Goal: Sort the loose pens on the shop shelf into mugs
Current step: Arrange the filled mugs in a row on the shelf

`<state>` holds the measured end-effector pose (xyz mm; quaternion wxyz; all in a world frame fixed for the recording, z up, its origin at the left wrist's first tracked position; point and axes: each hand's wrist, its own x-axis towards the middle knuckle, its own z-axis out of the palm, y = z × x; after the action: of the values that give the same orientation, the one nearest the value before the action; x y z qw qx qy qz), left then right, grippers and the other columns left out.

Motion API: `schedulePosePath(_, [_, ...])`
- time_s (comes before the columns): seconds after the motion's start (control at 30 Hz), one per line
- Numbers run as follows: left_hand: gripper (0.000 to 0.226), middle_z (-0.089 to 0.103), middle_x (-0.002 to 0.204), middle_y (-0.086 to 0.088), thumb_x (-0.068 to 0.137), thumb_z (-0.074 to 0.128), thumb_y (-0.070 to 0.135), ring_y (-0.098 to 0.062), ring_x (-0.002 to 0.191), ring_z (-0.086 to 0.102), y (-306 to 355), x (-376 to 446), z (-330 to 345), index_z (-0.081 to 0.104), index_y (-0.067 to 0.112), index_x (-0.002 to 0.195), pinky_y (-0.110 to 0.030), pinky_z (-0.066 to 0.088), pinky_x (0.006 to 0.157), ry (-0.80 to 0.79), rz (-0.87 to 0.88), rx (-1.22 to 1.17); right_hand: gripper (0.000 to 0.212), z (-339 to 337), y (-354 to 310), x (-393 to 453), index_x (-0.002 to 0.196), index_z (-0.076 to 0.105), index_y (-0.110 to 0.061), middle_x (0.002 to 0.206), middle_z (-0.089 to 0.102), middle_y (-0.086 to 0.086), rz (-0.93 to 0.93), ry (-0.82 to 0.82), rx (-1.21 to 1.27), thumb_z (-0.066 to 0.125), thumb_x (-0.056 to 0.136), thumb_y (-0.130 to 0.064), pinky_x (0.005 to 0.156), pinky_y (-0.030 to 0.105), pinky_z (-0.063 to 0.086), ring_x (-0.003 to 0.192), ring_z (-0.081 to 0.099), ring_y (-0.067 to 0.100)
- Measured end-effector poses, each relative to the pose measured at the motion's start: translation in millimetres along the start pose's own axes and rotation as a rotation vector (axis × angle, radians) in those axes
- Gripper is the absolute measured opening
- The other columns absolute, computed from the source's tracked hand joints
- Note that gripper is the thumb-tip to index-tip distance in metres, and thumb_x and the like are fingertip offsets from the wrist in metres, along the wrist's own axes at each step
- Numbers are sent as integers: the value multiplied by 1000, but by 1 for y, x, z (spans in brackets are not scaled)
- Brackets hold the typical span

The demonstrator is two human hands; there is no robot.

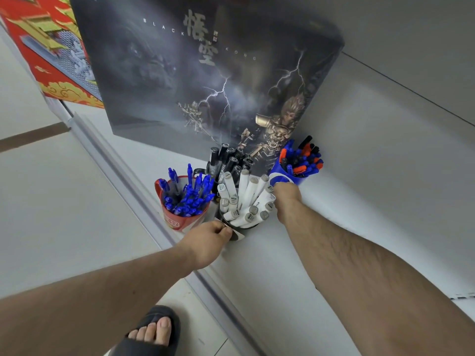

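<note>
Both hands seem to grip mugs: left [209, 238] the marker mug [237, 233], right [285, 192] the blue mug [281, 176].

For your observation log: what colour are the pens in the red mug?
Blue pens, in the red mug; head view.

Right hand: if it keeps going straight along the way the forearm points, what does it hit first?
The right hand already grips the blue mug of mixed pens. Pushed further, that mug would probably meet the big dark box behind it; depth there is unclear.
</note>
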<state>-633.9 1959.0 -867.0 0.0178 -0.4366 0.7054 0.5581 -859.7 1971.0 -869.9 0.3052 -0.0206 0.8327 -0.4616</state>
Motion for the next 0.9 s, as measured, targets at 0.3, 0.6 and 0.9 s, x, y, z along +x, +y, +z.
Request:
schedulePosePath(0.3, [31,61,84,1,101,44,39,-19,83,57,2,3,3,60,26,78,-37,50,88,5,19,-9,40,-15,-5,-11,131,53,-10,115,65,14,49,-121,63,42,93,-10,85,37,55,91,65,25])
schedulePosePath(0.6, [29,63,85,-5,98,50,37,-23,78,57,11,3,22,68,24,81,-40,52,89,-26,8,-129,25,-149,20,-122,91,62,-30,102,59,-6,-528,356,-176,53,90,-7,75,24,47,80,60,16])
schedulePosePath(0.9, [31,62,77,-5,93,49,40,-26,74,57,23,5,41,73,24,80,-45,52,85,-49,17,-134,26,-152,128,-156,96,56,9,76,53,9,103,272,154,61,85,-14,67,34,36,69,45,23])
